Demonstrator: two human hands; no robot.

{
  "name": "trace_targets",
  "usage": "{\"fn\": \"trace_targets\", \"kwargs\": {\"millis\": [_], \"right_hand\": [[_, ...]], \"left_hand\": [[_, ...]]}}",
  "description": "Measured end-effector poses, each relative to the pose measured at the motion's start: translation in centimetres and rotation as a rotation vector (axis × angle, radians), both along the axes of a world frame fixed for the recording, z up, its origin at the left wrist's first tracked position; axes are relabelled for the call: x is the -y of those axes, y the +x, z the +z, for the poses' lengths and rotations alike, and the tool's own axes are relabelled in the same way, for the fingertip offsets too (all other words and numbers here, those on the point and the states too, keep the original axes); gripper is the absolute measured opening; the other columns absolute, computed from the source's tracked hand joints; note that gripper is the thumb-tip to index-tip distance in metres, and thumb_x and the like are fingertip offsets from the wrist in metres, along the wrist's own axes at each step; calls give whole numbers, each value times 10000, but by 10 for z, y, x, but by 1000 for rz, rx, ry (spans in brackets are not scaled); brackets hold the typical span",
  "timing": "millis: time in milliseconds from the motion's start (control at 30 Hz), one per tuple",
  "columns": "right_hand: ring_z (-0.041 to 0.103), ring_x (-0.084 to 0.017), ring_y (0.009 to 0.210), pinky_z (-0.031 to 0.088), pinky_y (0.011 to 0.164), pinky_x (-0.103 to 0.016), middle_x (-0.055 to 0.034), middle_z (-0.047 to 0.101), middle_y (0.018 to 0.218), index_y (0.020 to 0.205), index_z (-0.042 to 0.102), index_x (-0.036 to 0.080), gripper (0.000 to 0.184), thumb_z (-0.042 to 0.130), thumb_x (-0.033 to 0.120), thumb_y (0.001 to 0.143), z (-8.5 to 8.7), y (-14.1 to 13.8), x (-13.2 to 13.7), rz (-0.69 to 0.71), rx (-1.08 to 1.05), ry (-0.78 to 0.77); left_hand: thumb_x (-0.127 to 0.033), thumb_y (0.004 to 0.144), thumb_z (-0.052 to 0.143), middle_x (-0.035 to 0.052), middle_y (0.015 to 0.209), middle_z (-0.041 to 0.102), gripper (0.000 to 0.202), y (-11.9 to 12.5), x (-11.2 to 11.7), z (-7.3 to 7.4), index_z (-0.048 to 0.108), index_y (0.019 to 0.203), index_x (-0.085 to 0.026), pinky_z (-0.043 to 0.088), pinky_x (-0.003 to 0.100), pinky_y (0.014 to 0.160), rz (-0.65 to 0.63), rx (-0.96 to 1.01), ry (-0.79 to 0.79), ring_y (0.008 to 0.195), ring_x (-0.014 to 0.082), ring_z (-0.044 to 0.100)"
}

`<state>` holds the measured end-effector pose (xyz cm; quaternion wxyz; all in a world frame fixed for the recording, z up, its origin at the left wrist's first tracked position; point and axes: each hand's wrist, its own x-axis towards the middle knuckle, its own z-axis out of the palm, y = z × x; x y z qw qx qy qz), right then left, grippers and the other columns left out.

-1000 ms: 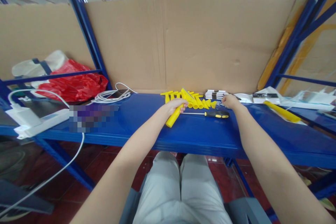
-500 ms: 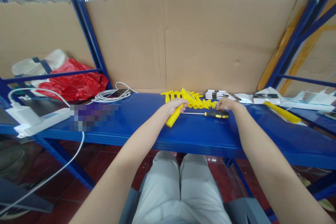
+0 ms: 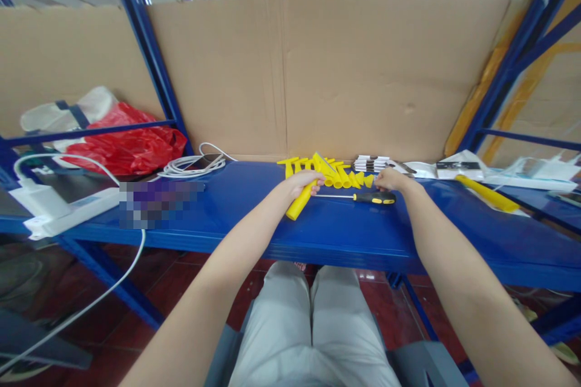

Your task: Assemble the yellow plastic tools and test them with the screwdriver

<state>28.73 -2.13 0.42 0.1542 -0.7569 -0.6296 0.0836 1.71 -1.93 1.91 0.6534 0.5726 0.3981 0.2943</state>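
My left hand [image 3: 303, 182] is wrapped round a yellow plastic handle [image 3: 296, 205] that slants down to the left over the blue shelf [image 3: 254, 217]. My right hand [image 3: 389, 179] is curled, fingertips down by the small parts beside the pile of yellow handles [image 3: 333, 172]; what it pinches is too small to make out. A screwdriver with a black and yellow grip [image 3: 374, 198] lies between my hands, its shaft pointing left. A stack of black and white flat pieces [image 3: 371, 163] sits just behind my right hand.
A brown cardboard sheet [image 3: 345, 72] backs the shelf. At the left lie a coiled white cable [image 3: 193, 164], a red bag [image 3: 127, 145] and a white power strip [image 3: 68, 214]. A long yellow piece [image 3: 488, 192] and white packets [image 3: 460, 166] lie at the right. Blue rack posts [image 3: 145, 42] flank the space.
My right hand drew back from the black and white stack toward the screwdriver's grip and curled tighter. My left hand kept its hold on the yellow handle.
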Motion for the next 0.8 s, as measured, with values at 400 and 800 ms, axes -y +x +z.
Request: {"fn": "trace_targets", "kwargs": {"millis": [400,800], "right_hand": [[525,-118,506,441,532,-225,-5,569,508,665,661,142,66,652,165,727,9,-15,-4,79,-456,413],[477,-80,540,439,572,-232,3,594,613,662,612,168,169,766,238,671,9,-69,-6,321,-924,406]], "left_hand": [[-6,868,425,-87,443,412,243,8,-10,2,414,709,-189,239,150,348,89,-59,83,312,33,339],[-15,869,422,-82,449,401,251,30,-1,7,425,682,-182,229,143,362,8,20,43,332,25,324]]}}
